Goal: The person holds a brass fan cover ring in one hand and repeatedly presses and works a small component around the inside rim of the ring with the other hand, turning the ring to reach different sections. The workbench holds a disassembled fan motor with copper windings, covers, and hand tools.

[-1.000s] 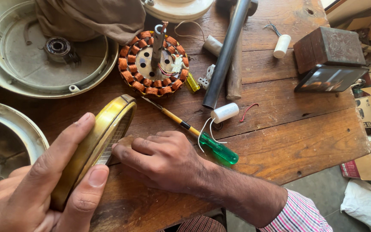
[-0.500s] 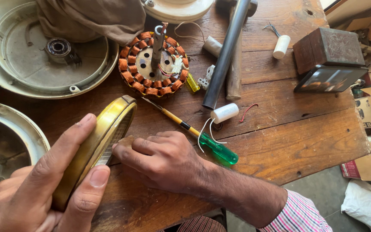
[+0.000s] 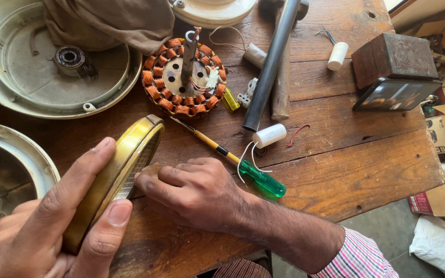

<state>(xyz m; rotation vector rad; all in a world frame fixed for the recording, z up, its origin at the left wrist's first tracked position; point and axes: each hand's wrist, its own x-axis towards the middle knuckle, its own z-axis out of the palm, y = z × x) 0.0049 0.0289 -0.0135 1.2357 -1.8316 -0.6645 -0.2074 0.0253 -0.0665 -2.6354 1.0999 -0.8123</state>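
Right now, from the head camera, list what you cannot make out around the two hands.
- Small piece under the right hand: its fingers cover it, so its kind is unclear.
- Inner face of the brass ring held on edge by the left hand: turned away, mostly unseen.
- Fan housing: cut off by the left edge.
- Screwdriver shaft: its middle passes behind the right hand.

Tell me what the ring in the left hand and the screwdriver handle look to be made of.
Ring: likely metal, brass or gold-painted; dull yellow sheen, thin rigid rim, grey ribbed inner face.
Screwdriver handle: probably plastic; translucent glossy green, yellow section nearer the shaft.
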